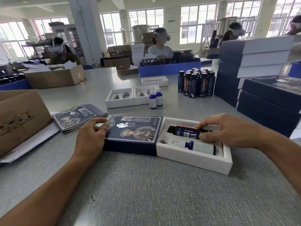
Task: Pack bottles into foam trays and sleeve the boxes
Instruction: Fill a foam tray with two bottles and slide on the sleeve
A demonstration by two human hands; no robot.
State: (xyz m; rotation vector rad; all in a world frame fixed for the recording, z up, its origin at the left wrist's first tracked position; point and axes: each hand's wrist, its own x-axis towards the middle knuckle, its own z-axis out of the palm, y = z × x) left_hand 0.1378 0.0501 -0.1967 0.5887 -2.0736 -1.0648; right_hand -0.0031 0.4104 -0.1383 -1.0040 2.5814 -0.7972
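A: Hands first. Left hand [92, 134]?

B: It rests on the left end of the dark printed sleeve [133, 132], fingers loosely curled over the sleeve's edge, thumb on top. The sleeve covers the left part of the white tray [193, 157].

A: Right hand [228, 129]?

B: Fingers and thumb pinch the dark bottle [190, 131], which lies on its side in the far slot of the tray. The dropper bottle [197, 146] lies in the near slot, white cap to the left.

A: Where is all that?

B: On the grey table [146, 185], centre, close to the person.

A: Surroundings?

B: Left: a brown carton [21, 118] and a stack of flat printed sleeves [78, 115], just beside the left hand. Behind: two empty white trays [130, 97] side by side, with two upright dropper bottles [156, 98] touching the right one's front. Further right, a cluster of upright dark bottles [197, 82]. Far right: stacks of dark boxes [267, 101], near the right forearm.

A: Anything blocking?

B: The right fingers hide part of the dark bottle's label. The sleeve hides the tray's left end.

A: Background?

B: An open carton [55, 77], a blue crate of bottles [169, 67], and other people seated wearing headsets.
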